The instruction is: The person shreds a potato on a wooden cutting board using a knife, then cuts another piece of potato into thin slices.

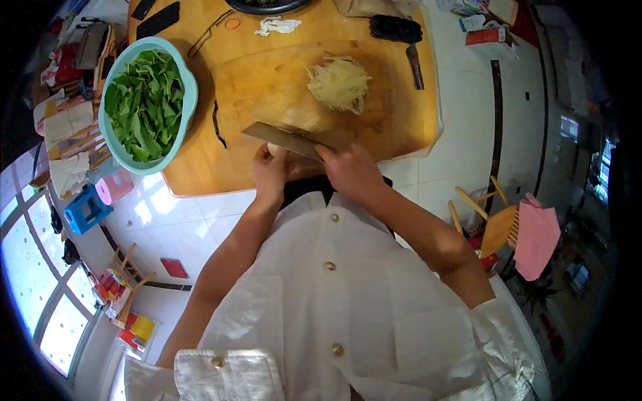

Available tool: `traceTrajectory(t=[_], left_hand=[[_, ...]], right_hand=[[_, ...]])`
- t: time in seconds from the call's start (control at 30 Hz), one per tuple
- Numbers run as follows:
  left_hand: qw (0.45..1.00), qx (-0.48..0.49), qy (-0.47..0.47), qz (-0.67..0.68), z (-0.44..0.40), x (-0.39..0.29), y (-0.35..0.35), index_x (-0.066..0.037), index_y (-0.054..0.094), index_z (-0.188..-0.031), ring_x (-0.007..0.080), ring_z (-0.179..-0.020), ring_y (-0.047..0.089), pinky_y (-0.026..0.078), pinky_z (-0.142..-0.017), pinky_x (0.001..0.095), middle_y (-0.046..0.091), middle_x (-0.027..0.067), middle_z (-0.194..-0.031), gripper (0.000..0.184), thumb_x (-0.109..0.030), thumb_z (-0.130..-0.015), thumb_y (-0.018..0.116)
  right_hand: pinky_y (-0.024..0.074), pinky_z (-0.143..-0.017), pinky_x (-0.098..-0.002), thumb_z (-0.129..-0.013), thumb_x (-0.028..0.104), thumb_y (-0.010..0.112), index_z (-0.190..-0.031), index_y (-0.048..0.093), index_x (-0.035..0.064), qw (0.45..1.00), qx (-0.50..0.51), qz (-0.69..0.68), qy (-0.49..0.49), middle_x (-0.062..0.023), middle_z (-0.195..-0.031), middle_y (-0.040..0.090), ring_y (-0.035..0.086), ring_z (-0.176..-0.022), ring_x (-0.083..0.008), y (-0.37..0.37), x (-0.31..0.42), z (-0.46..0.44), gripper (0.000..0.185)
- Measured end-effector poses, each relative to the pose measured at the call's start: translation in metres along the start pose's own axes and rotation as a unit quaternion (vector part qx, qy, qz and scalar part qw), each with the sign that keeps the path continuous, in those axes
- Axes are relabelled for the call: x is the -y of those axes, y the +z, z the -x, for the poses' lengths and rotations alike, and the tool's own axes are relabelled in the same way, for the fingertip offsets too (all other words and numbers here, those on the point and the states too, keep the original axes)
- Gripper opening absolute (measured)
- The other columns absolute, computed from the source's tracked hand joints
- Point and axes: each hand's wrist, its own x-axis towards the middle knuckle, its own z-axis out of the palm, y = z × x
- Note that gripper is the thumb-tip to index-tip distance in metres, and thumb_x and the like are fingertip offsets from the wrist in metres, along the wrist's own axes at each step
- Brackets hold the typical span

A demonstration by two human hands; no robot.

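My right hand is closed round the handle end of a cleaver, whose wide blade points left over the near part of the wooden cutting board. My left hand has its fingers curled on a small pale piece of food right beside the blade, partly hidden by it. A heap of pale thin strips lies on the board, beyond the cleaver and to the right.
A light blue basin of green leaves stands at the table's left. A black strip lies between basin and board. Phone, crumpled tissue and black bundle lie along the far side. A chair stands at right.
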Motion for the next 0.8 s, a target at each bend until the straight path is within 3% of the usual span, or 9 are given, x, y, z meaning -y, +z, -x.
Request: traceTrajectory(t=[0.2,0.27,0.43,0.67,0.73,0.8], left_hand=[[0.999,0.044,0.015,0.028,-0.003,0.01,-0.004,0.002,0.059,-0.106,0.0183,-0.078,0.065,0.055,-0.063,0.0293,0.065,0.0096,-0.092,0.023,-0.009,-0.086,0.061],[0.997,0.062,0.018,0.048,0.0,0.007,-0.004,0.001,0.059,-0.105,0.0191,-0.08,0.065,0.055,-0.065,0.0303,0.065,0.0097,-0.092,0.022,-0.008,-0.085,0.06],[0.997,0.053,0.048,-0.041,0.0,0.006,-0.005,0.0,0.06,-0.104,0.0209,-0.08,0.065,0.056,-0.063,0.0313,0.065,0.0114,-0.095,0.02,-0.004,-0.085,0.055],[0.992,0.07,0.08,-0.066,0.005,-0.004,0.001,-0.001,0.058,-0.105,0.0213,-0.076,0.066,0.057,-0.058,0.0321,0.064,0.0113,-0.093,0.02,-0.003,-0.085,0.054],[0.999,0.019,-0.024,-0.021,0.017,-0.022,0.01,-0.002,0.055,-0.109,0.0207,-0.072,0.066,0.057,-0.056,0.0313,0.064,0.012,-0.093,0.022,-0.004,-0.087,0.054],[0.999,0.012,-0.028,-0.014,0.011,-0.012,0.005,-0.001,0.054,-0.111,0.02,-0.071,0.066,0.057,-0.056,0.0303,0.064,0.0123,-0.093,0.024,-0.006,-0.087,0.055]], right_hand=[[0.0455,-0.059,-0.035,-0.079,0.01,0.059,-0.113,0.062,0.0049,0.999,-0.015,0.041,-0.033,-0.0102,-0.056,0.061,0.06,-0.051,-0.0235,-0.034,0.008,0.05,0.034],[0.0439,-0.058,-0.0334,-0.077,0.008,0.06,-0.112,0.063,0.0048,0.999,0.019,0.034,-0.003,-0.0071,-0.053,0.058,0.057,-0.048,-0.0217,-0.043,0.011,0.057,0.035],[0.0416,-0.056,-0.0342,-0.075,0.009,0.061,-0.111,0.063,0.0052,0.999,-0.014,0.039,-0.02,-0.0049,-0.05,0.055,0.054,-0.047,-0.0216,-0.043,0.01,0.064,0.036],[0.0413,-0.056,-0.0336,-0.073,0.007,0.062,-0.109,0.063,0.0034,0.999,-0.01,0.029,-0.022,-0.0059,-0.053,0.057,0.056,-0.05,-0.0232,-0.042,0.009,0.06,0.036],[0.0425,-0.058,-0.0349,-0.074,0.007,0.061,-0.108,0.063,0.0031,1.0,0.0,0.018,-0.02,-0.0075,-0.055,0.058,0.057,-0.052,-0.0246,-0.041,0.009,0.054,0.035],[0.0437,-0.059,-0.0362,-0.075,0.008,0.06,-0.108,0.063,0.0029,1.0,0.01,0.006,-0.018,-0.0091,-0.058,0.06,0.058,-0.054,-0.026,-0.033,0.01,0.042,0.033]])
